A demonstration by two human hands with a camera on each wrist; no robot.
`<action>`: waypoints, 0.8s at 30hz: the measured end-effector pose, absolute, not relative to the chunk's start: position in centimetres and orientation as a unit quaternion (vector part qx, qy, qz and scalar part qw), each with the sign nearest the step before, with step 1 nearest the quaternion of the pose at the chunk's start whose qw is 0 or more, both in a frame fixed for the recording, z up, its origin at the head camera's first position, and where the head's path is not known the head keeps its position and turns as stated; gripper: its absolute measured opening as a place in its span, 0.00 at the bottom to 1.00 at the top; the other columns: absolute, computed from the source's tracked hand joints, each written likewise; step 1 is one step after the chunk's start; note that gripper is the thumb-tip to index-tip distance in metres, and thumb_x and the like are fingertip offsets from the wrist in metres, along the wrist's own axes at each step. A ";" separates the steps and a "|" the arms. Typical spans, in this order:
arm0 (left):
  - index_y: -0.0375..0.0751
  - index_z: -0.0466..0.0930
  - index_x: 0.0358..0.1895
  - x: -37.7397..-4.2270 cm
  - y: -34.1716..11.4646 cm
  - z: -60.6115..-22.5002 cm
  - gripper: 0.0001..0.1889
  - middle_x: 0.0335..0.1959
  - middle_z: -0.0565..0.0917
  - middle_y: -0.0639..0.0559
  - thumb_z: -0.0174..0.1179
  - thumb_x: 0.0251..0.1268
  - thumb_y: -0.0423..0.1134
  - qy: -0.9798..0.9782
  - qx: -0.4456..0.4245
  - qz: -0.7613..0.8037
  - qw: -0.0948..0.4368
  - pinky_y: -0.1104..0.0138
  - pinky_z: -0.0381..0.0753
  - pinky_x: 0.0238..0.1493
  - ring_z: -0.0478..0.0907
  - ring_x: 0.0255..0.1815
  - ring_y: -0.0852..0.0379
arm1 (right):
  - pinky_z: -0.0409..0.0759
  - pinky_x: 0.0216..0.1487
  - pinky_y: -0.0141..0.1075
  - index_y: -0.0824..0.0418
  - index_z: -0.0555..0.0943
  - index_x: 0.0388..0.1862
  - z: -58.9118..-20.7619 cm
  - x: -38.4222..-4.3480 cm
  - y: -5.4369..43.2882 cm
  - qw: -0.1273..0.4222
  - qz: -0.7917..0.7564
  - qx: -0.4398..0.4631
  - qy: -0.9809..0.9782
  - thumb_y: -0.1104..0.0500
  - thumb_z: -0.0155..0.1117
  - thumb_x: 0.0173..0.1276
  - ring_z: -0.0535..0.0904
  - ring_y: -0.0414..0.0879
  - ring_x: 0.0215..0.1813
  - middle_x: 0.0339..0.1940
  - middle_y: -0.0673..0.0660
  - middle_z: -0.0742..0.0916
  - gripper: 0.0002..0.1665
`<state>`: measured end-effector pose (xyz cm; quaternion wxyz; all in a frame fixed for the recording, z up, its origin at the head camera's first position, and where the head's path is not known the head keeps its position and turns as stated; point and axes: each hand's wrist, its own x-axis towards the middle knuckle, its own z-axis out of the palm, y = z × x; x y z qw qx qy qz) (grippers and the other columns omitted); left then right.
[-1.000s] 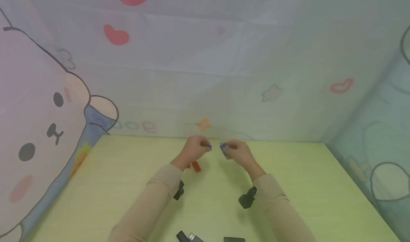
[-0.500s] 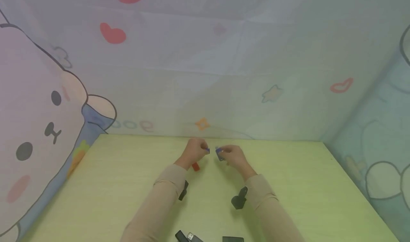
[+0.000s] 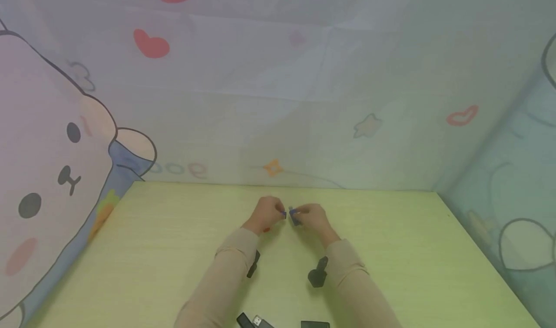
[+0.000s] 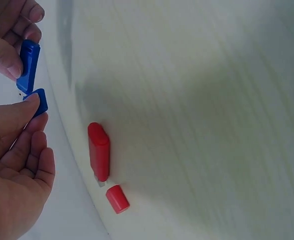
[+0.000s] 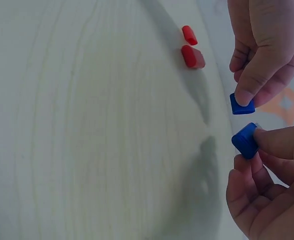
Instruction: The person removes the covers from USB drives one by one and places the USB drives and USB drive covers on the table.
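My left hand (image 3: 266, 214) pinches a small blue USB stick cap (image 4: 40, 103) between thumb and forefinger. Facing it, my right hand (image 3: 314, 219) grips the blue USB stick (image 4: 30, 67) near its middle, and its metal plug peeks out beside the thumb in the right wrist view. Cap and stick are held close together above the table, a narrow gap between them in the head view. Beneath the left hand, a red USB stick (image 4: 99, 152) lies on the table with its plug bare. Its red cap (image 4: 118, 199) lies just off the plug end.
At the near edge of the pale table (image 3: 382, 241) lie a black stick-shaped piece (image 3: 245, 321), a grey USB stick (image 3: 262, 322) with its plug showing, and a dark flat piece (image 3: 315, 324). A printed cloth backdrop (image 3: 278, 87) rises behind the table.
Both hands have come nearer each other and lower, bringing the blue stick and cap closer. The left hand now covers more of the red pieces in the head view.
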<state>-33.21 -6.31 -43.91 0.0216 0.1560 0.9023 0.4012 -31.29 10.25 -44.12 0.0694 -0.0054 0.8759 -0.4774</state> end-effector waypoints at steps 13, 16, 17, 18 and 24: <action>0.31 0.84 0.32 -32.7 -5.8 -45.0 0.04 0.37 0.84 0.43 0.65 0.52 0.27 0.918 0.169 0.356 0.033 0.56 0.79 0.50 0.78 0.43 0.45 | 0.78 0.53 0.47 0.72 0.81 0.48 -45.1 -30.9 10.2 0.061 -0.448 0.006 0.892 0.62 0.60 0.67 0.79 0.59 0.54 0.52 0.68 0.83 0.16; 0.31 0.84 0.31 -32.7 -5.7 -45.0 0.04 0.36 0.85 0.42 0.65 0.50 0.26 0.918 0.170 0.356 0.032 0.56 0.79 0.48 0.79 0.42 0.45 | 0.77 0.55 0.49 0.72 0.82 0.47 -45.2 -30.9 10.2 0.059 -0.449 0.006 0.892 0.62 0.61 0.67 0.78 0.61 0.56 0.52 0.68 0.83 0.15; 0.31 0.84 0.31 -32.7 -5.7 -45.0 0.05 0.36 0.85 0.42 0.65 0.49 0.26 0.919 0.171 0.355 0.031 0.56 0.79 0.48 0.80 0.42 0.45 | 0.76 0.56 0.49 0.72 0.82 0.46 -45.3 -30.9 10.2 0.059 -0.449 0.005 0.892 0.62 0.61 0.67 0.77 0.62 0.56 0.52 0.68 0.83 0.15; 0.31 0.84 0.31 -32.7 -5.6 -45.1 0.05 0.35 0.85 0.42 0.65 0.48 0.26 0.919 0.172 0.353 0.028 0.56 0.79 0.48 0.80 0.41 0.45 | 0.76 0.57 0.50 0.72 0.82 0.46 -45.3 -31.0 10.2 0.060 -0.450 0.006 0.891 0.62 0.61 0.67 0.77 0.62 0.57 0.52 0.68 0.83 0.15; 0.30 0.84 0.29 -32.7 -5.4 -45.3 0.05 0.33 0.85 0.43 0.64 0.46 0.25 0.923 0.178 0.340 0.018 0.58 0.80 0.44 0.81 0.39 0.46 | 0.76 0.57 0.50 0.72 0.82 0.45 -45.6 -31.0 10.2 0.059 -0.445 0.001 0.893 0.62 0.61 0.66 0.78 0.62 0.57 0.51 0.68 0.84 0.14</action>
